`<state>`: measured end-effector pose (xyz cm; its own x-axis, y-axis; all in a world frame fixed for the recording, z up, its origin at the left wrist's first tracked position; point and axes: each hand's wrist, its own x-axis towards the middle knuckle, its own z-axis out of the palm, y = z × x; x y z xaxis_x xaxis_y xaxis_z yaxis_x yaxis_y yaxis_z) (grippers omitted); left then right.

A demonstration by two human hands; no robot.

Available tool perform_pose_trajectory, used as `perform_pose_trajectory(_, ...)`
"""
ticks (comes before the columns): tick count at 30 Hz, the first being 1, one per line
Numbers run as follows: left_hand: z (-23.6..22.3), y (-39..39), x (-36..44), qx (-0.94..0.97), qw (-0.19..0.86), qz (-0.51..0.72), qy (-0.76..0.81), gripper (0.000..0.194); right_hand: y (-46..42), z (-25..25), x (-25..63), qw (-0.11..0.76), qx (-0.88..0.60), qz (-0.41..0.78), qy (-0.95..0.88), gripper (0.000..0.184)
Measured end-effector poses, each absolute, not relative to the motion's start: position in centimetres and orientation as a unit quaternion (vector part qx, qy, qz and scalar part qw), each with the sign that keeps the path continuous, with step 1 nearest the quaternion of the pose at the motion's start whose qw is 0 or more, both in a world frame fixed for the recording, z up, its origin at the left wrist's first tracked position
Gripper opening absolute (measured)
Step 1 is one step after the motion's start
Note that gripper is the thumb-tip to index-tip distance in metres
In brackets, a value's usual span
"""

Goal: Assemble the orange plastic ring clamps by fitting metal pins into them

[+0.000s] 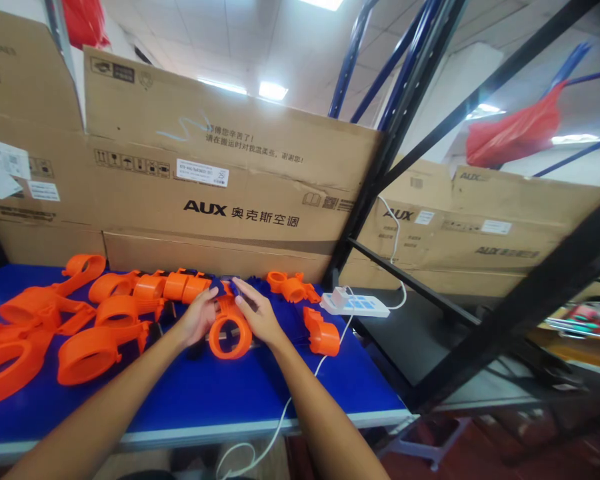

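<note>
Far left: large, glossy orange plastic pieces with open loops [23, 307] on a smooth blue tabletop [180, 413]. Next, thick-walled orange plastic rings with stubby arms [87, 353]; behind them, a row of short orange plastic cylinders [147, 288].

Middle: left hand [197, 317] grasps the left side of a bright orange plastic part with a round ring end [229, 311]; fingers curled near a small dark-blue piece [217, 287] at its top. Right hand [261, 317] grasps the same part from the right, thumb across its upper body. Ring end faces the wearer, below the hands; can't tell if it touches the tabletop. Step looks like two-handed handling of the part's upper end, I'd judge; next move calls for steady support on both sides and fine finger control.

Right: loose orange plastic parts, one cluster behind [294, 289], one curved single piece nearer [324, 337]. Beyond, white plastic power strip with blue socket faces [360, 305], thin white cable [285, 417]. Matte brown cardboard panel [240, 240] backs the table.
</note>
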<state>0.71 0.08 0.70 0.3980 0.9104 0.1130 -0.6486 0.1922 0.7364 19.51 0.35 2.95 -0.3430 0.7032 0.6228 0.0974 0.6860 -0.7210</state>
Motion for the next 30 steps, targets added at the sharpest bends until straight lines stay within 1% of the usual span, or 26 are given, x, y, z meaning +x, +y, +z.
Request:
perform_pose_trajectory(2,0.6,0.2,0.7,0.37,0.746,0.525,0.175,0.048,0.5,2.9,19.5,0.51,-0.249,0.302,-0.766,0.046)
perform_pose_trajectory(4,0.6,0.2,0.8,0.377,0.727,0.548,0.171,0.047,0.6,2.9,19.7,0.517,-0.252,0.292,-0.765,0.043)
perform_pose_trajectory(7,0.5,0.6,0.8,0.394,0.677,0.596,0.175,0.05,0.7,3.1,20.4,0.534,-0.27,0.259,-0.758,0.036)
perform_pose_trajectory(10,0.3,1.1,0.7,0.405,0.627,0.635,0.2,0.048,0.7,3.4,21.1,0.549,-0.277,0.232,-0.753,0.035)
perform_pose_trajectory(14,0.1,1.5,0.6,0.415,0.58,0.662,0.23,0.047,0.4,3.8,21.4,0.536,-0.268,0.184,-0.779,0.033)
perform_pose_trajectory(19,0.2,1.3,0.8,0.426,0.571,0.659,0.241,0.052,0.2,3.9,21.0,0.525,-0.272,0.164,-0.79,0.03)
perform_pose_trajectory(25,0.2,1.3,0.7,0.427,0.57,0.66,0.239,0.053,0.3,3.8,20.9,0.531,-0.269,0.178,-0.783,0.03)
perform_pose_trajectory(27,0.3,1.2,0.7,0.429,0.57,0.66,0.235,0.054,0.4,3.7,21.0,0.528,-0.269,0.192,-0.782,0.032)
perform_pose_trajectory(30,0.4,1.1,0.6,0.433,0.57,0.66,0.227,0.056,0.5,3.5,21.1,0.511,-0.278,0.223,-0.782,0.042)
